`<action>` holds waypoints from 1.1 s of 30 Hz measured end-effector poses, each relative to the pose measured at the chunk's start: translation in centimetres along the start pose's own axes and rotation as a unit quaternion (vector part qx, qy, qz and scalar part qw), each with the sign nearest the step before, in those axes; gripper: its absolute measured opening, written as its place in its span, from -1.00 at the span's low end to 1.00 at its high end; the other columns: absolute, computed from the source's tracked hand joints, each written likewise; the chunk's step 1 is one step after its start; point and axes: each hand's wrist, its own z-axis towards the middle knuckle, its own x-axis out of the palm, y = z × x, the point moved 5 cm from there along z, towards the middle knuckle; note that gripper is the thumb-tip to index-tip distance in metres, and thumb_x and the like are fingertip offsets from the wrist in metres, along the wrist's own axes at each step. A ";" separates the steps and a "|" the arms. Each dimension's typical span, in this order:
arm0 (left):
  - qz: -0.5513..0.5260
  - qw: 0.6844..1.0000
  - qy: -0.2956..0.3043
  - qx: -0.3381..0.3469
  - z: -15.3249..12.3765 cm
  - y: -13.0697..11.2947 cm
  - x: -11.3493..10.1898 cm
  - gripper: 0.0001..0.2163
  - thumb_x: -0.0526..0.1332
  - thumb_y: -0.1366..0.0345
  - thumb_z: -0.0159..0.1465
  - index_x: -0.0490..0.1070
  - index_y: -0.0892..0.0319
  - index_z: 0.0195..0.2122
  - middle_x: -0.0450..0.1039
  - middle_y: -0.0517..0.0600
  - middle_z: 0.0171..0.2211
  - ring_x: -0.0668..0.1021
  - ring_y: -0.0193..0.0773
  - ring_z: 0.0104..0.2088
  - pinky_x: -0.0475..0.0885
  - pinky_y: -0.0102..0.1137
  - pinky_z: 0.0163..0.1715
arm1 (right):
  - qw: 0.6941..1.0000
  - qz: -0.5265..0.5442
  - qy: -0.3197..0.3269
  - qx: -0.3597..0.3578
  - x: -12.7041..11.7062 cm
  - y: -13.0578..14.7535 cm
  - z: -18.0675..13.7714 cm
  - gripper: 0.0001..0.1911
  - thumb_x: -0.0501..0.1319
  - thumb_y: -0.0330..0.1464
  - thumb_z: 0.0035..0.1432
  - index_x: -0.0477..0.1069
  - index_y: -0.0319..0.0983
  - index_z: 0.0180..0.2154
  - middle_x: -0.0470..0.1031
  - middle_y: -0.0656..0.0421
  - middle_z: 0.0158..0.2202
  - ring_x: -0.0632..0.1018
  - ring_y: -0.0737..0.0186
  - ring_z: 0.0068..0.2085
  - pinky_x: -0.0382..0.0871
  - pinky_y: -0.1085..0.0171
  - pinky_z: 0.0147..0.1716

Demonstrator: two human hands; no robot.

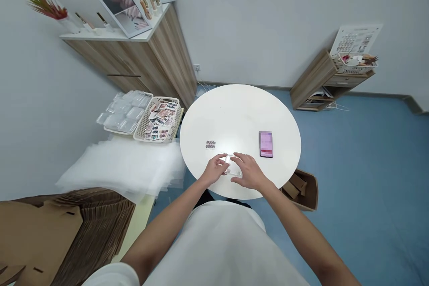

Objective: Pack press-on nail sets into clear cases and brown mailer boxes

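Observation:
A small clear plastic case (232, 166) lies near the front edge of the round white table (234, 111). My left hand (216, 170) grips its left side with curled fingers. My right hand (248, 172) closes over its right side. A small sheet of dark press-on nails (210, 145) lies on the table just left of my hands. A pink phone (266, 144) lies to the right.
Left of the table, a basket of nail sets (161, 120) and a tray of clear cases (122, 111) sit above a stack of clear sheets (124, 170). Flat cardboard (60, 232) lies lower left. An open carton (303, 190) stands under the table's right edge.

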 end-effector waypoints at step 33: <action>-0.118 0.971 0.207 0.015 0.8 -0.3 0.6 -0.28 0.35 0.40 -0.03 0.05 0.03 0.13 0.21 0.23 0.07 0.51 -0.10 -0.14 0.34 -0.18 -0.13 | 0.992 -0.099 0.054 0.048 -1.8 1.9 1.8 -0.39 0.18 -0.38 -0.09 0.08 -0.21 0.05 0.23 -0.03 0.01 0.31 0.02 0.00 0.37 0.17 -0.29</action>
